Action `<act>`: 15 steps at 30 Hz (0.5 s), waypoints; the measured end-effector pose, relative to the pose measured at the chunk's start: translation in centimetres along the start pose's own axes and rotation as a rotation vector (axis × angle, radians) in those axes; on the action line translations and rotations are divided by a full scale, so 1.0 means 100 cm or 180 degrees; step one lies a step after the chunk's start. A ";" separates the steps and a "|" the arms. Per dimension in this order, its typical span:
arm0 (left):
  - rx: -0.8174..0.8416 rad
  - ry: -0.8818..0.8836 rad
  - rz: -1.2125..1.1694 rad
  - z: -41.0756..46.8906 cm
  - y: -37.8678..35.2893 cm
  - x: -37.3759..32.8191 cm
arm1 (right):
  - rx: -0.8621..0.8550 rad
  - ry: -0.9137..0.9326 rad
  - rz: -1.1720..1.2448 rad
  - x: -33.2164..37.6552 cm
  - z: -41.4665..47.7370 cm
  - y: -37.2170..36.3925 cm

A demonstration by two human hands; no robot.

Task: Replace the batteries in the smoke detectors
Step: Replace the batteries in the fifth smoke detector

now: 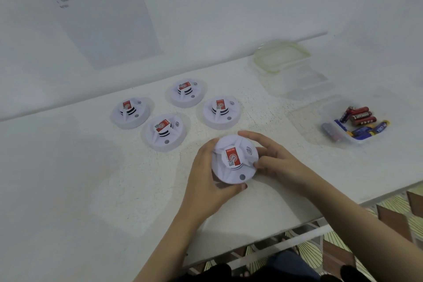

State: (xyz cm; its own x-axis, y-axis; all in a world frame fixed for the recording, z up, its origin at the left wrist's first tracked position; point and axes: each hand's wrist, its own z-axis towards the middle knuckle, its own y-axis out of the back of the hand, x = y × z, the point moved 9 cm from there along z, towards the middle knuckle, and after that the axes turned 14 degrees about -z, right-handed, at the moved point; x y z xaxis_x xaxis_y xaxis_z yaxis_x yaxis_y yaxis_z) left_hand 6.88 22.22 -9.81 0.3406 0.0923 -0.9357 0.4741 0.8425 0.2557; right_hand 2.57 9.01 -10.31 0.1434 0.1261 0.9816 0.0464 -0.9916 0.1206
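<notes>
**Twisting the detector open**

Both hands gripped the round white plastic smoke detector with a red label (234,162) over the near part of the white speckled table (114,190). The left hand (207,181) cupped its rim and the right hand (277,162) pinched the opposite side. Holding the base firm while twisting evenly would probably free it without cracking.

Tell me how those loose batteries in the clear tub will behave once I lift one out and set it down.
The batteries are smooth cylinders, so one laid sideways on the flat table will probably roll. They look rigid. Lying jumbled in the tub, neighbours may shift when one is lifted.
</notes>
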 end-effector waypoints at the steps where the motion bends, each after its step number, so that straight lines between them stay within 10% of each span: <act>1: 0.0007 -0.0021 0.0027 0.000 -0.001 -0.002 | 0.0018 -0.0027 0.0069 0.000 -0.001 0.000; 15: -0.0287 0.0262 0.0206 0.137 -0.027 -0.051 | -0.0828 0.0033 -0.1642 0.052 -0.026 0.155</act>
State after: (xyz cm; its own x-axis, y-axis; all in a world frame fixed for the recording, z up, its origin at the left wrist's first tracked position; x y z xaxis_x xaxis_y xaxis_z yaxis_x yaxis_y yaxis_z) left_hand 14.99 12.21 -2.36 0.2987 0.1881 -0.9356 0.3772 0.8773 0.2967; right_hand 1.44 -5.80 -2.95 0.1568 0.5963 0.7873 -0.1370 -0.7763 0.6153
